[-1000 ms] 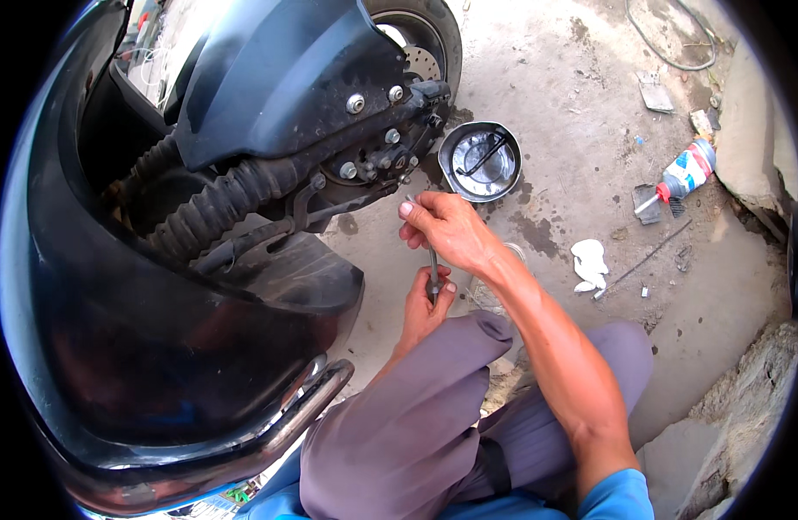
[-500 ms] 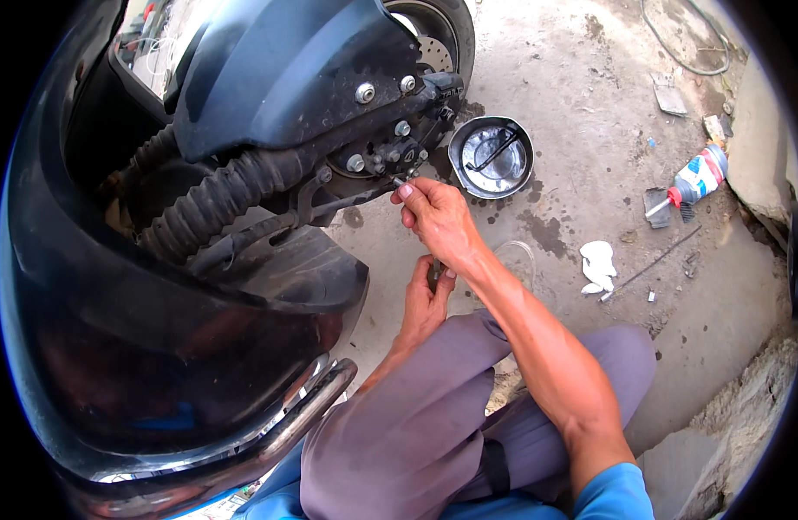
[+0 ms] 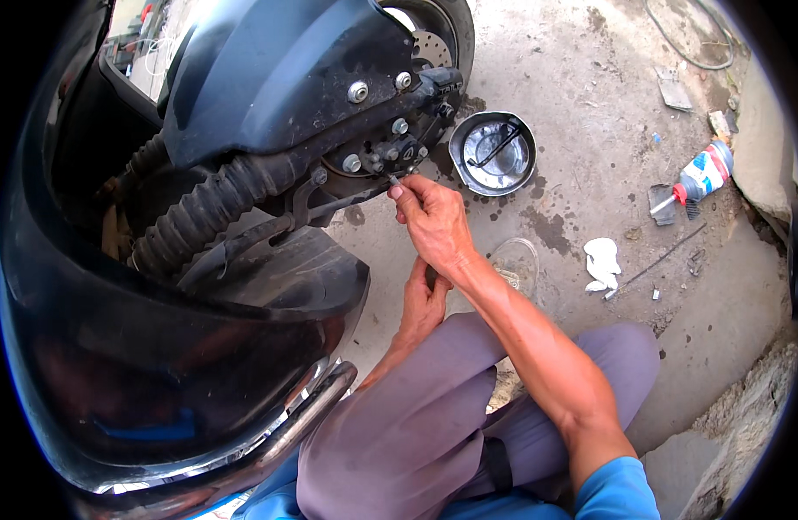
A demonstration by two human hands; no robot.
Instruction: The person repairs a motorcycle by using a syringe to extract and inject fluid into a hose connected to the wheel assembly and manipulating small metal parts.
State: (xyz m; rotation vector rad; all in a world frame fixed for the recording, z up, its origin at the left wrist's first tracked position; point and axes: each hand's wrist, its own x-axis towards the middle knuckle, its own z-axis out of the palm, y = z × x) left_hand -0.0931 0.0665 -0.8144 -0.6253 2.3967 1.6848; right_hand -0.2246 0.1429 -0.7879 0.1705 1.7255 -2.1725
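Note:
My right hand [image 3: 438,221] is at the brake caliper [image 3: 397,156] on the front fork of a dark motorcycle. Its thumb and fingers pinch a small metal piece like a bolt or pin [image 3: 394,179], whose tip shows at the caliper's lower edge. Just below and nearer to me is my left hand [image 3: 423,303], its fingers curled and partly covered by my right wrist. A dark thing shows between its thumb and fingers, too hidden to name. Ribbed rubber fork boots [image 3: 217,204] and a dark mudguard [image 3: 269,78] lie beside and above the caliper.
A metal bowl [image 3: 465,178] with a black bent tool [image 3: 496,147] in it stands beyond my right hand. To the right lie a bottle [image 3: 709,170] with a red cap, a white cloth or glove [image 3: 601,260] and a thin rod [image 3: 667,260]. Broken concrete [image 3: 745,416] edges the right.
The view has shifted slightly. My right hand stays at the caliper, still pinching the small metal piece. My left hand keeps its place beneath, now more covered by the right wrist.

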